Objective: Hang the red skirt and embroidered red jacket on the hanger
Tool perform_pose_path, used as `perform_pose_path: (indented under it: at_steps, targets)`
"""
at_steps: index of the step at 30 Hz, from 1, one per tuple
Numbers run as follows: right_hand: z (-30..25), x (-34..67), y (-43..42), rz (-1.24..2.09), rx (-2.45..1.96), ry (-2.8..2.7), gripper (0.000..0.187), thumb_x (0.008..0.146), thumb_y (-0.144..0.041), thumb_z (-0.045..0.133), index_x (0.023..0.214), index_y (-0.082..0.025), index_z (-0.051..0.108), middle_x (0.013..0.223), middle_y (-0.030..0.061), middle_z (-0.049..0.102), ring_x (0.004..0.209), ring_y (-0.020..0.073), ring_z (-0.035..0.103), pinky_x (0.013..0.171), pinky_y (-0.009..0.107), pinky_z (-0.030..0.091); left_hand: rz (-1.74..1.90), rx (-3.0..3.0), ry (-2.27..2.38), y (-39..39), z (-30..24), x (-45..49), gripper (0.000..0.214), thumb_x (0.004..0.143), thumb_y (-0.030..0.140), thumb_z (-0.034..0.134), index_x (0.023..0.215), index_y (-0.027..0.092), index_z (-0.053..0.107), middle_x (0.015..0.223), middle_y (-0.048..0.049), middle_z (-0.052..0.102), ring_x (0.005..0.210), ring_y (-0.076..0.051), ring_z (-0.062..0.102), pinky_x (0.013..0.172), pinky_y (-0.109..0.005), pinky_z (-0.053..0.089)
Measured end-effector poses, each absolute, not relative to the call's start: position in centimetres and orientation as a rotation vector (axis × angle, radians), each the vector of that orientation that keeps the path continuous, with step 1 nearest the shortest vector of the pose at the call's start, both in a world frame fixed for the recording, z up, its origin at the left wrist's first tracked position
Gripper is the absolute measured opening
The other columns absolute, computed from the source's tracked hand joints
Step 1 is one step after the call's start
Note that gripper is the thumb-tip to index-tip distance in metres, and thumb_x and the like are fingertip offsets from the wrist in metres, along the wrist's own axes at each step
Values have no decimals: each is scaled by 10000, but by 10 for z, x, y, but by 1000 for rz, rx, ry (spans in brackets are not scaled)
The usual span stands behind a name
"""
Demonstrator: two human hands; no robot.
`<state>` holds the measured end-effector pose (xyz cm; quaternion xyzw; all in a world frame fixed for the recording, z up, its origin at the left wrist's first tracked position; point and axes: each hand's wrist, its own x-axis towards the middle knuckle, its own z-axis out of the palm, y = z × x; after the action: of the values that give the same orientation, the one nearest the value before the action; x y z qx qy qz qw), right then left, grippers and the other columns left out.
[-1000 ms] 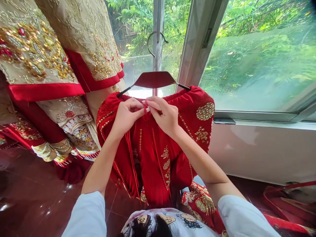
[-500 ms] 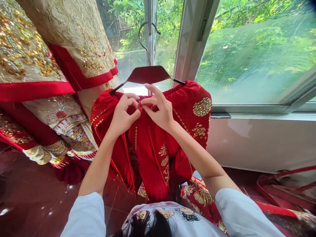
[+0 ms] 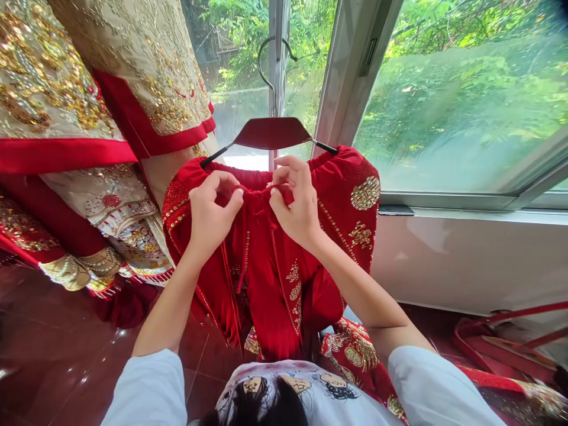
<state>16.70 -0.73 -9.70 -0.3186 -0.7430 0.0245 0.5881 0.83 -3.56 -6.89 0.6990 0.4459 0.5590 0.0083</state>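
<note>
A red velvet skirt [image 3: 275, 266] with gold embroidery hangs from a dark red hanger [image 3: 270, 133] in front of the window. My left hand [image 3: 210, 216] pinches a thin red cord at the skirt's waistband, fingers curled. My right hand [image 3: 295, 204] grips the other end of that cord just right of the middle of the waistband. The two hands are a short way apart, both at the top edge of the skirt.
Gold-and-red embroidered garments [image 3: 89, 118] hang close on the left. A window frame [image 3: 350, 77] and sill [image 3: 470, 216] lie behind and to the right. More red embroidered cloth [image 3: 355, 355] lies on the dark red tiled floor [image 3: 57, 355] below the skirt.
My hands were pressed together at the middle of the waistband; now they have drawn apart sideways, each with a piece of the red cord.
</note>
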Motion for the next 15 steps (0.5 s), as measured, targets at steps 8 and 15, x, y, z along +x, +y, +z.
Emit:
perform_pose_path:
  at_steps: [8, 15]
  targets:
    - [-68, 190, -16, 447, -633, -1816, 434, 837, -56, 428, 1220, -225, 544, 876, 25, 480, 728, 109, 486, 659, 241, 465, 1578, 2037, 1045, -29, -58, -11, 101, 769, 241, 534, 794, 219, 438, 710, 16, 476, 615, -106, 473, 603, -225, 425]
    - [-48, 236, -8, 818, -477, -1941, 258, 753, -115, 652, 1001, -188, 657, 739, -10, 448, 600, 72, 380, 495, 217, 343, 1443, 2126, 986, -32, -56, -20, 121, 777, 222, 532, 759, 211, 413, 654, 42, 413, 535, -82, 364, 498, -202, 325]
